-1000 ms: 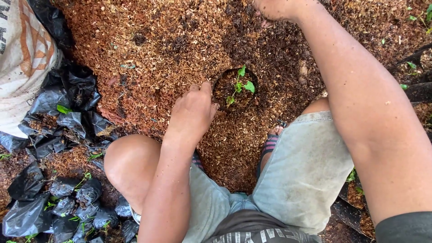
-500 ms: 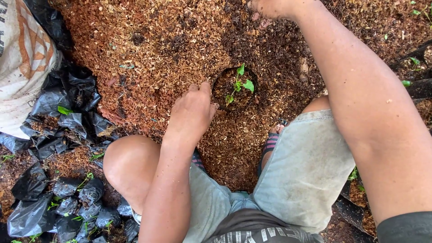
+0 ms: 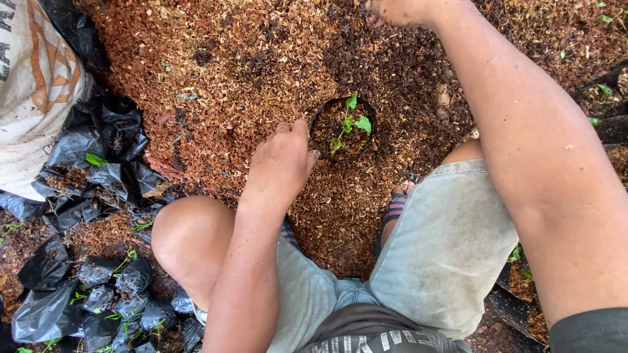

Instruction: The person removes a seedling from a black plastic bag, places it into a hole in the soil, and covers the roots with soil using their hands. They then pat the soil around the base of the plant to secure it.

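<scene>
A small black pot (image 3: 342,129) sits sunk in the heap of brown husk mulch (image 3: 216,72), near the middle of the view, holding dark soil and a green seedling (image 3: 350,122) that stands upright. The left hand (image 3: 280,163) rests against the pot's left rim, fingers curled together and touching the edge, the thumb on the near side of the rim. The right hand (image 3: 398,11) lies well apart at the top edge, on a patch of darker soil (image 3: 399,72); only its base shows, so I cannot tell how its fingers are set. The person squats in pale shorts (image 3: 445,248), a sandalled foot (image 3: 394,208) just below the pot. To the left lie crumpled black bags (image 3: 98,157), some with small seedlings, and a white sack (image 3: 33,91).
</scene>
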